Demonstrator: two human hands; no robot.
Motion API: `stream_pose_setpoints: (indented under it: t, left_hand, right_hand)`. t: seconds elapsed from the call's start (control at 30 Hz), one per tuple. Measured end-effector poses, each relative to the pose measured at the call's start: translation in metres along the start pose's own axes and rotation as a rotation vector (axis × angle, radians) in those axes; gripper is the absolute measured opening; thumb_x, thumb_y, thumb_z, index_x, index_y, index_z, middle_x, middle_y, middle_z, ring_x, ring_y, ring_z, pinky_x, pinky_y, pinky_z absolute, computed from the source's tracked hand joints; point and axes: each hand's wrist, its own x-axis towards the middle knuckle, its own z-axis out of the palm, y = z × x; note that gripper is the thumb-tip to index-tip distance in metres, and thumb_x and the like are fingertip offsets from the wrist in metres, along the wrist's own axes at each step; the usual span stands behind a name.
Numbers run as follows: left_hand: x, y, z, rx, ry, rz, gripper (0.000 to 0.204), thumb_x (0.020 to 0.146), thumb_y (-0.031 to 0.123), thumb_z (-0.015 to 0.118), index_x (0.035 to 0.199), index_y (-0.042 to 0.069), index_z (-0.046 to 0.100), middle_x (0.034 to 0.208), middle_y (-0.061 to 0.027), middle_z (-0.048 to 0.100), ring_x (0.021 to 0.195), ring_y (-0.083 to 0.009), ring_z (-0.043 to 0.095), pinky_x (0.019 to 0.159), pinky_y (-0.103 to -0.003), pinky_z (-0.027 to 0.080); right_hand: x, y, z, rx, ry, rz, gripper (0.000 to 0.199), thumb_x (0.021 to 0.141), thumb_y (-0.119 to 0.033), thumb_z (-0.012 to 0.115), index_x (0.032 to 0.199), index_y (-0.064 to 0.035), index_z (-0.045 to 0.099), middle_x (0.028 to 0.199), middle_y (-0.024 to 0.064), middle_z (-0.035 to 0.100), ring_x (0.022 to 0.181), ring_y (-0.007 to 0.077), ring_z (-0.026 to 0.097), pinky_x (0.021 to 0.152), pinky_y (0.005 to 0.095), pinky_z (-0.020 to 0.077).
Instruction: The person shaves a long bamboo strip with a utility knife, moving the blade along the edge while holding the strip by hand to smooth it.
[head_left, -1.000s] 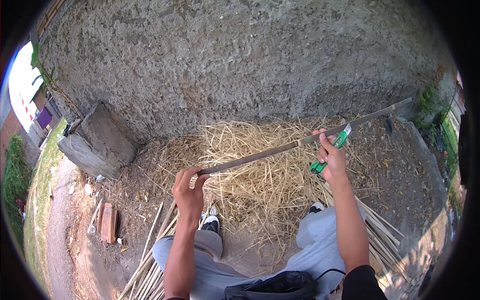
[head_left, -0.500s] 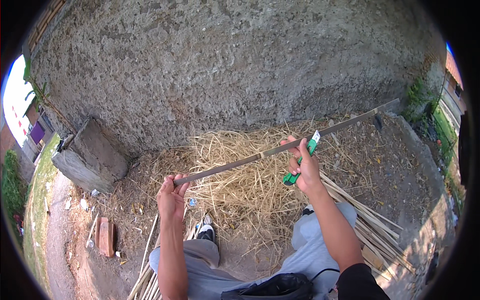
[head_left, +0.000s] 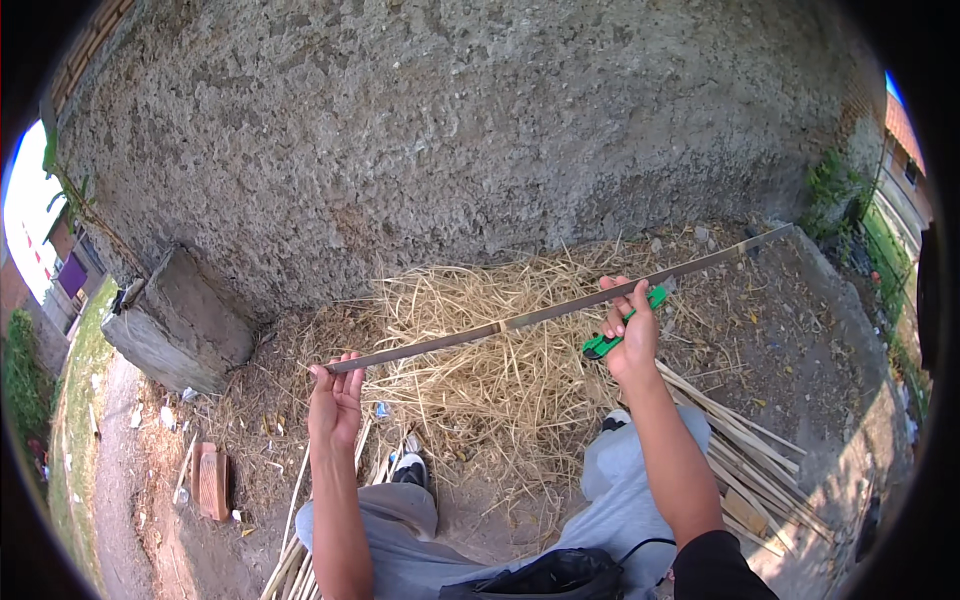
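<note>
The strip (head_left: pixel 430 346) hung over the pile of shavings (head_left: pixel 490 390), its left end nearer the person and its right end reaching away toward the wall (head_left: pixel 500 140). I saw the left hand (head_left: pixel 338 406) pinched on it near the left end, thumb and fingertips together on the wood. The right hand (head_left: pixel 634 345) was clamped on a green cutter (head_left: pixel 600 347), the tip toward the far right, while its fingers also touched the strip, right of the pale joint in the wood. From where I stood, the strip was dark and ran nearly straight.

Pale sticks (head_left: pixel 745 478) lay on the ground by the right leg, and more lay near the left leg. Over on the left was a reddish brick (head_left: pixel 214 486); farther off, a concrete block (head_left: pixel 185 320) stood against the wall.
</note>
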Motion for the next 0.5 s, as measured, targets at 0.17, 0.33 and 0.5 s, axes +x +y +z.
stream_pose_setpoints:
  t: [0.17, 0.33, 0.5]
  left_hand:
    - [0.001, -0.005, 0.001, -0.079, 0.012, -0.056, 0.043, 0.103, 0.038, 0.036, 0.109, -0.003, 0.050, 0.119, -0.0200, 0.058, 0.124, -0.0344, 0.053, 0.106, -0.048, 0.048]
    - [0.001, -0.012, 0.004, -0.131, -0.089, 0.010, 0.045, 0.102, 0.044, 0.036, 0.097, 0.002, 0.051, 0.103, -0.0141, 0.060, 0.111, -0.0312, 0.058, 0.105, -0.048, 0.047]
    - [0.005, -0.023, -0.011, -0.165, -0.206, 0.080, 0.044, 0.100, 0.046, 0.039, 0.088, 0.005, 0.049, 0.091, -0.0105, 0.057, 0.098, -0.0275, 0.060, 0.101, -0.046, 0.049]
  right_hand:
    - [-0.002, 0.000, 0.002, 0.020, -0.014, 0.084, 0.040, 0.104, -0.045, 0.038, 0.110, -0.0088, 0.054, 0.107, 0.0101, 0.067, 0.048, 0.0055, 0.032, 0.047, 0.0235, 0.0313]
    - [0.000, 0.002, 0.000, 0.030, -0.022, 0.078, 0.039, 0.104, -0.046, 0.036, 0.102, -0.0103, 0.053, 0.099, 0.0094, 0.067, 0.046, 0.0051, 0.031, 0.046, 0.0236, 0.0303]
    - [0.002, -0.004, 0.001, 0.023, -0.071, 0.089, 0.040, 0.103, -0.048, 0.038, 0.100, -0.0108, 0.053, 0.094, 0.0083, 0.067, 0.044, 0.0050, 0.028, 0.044, 0.0234, 0.0278]
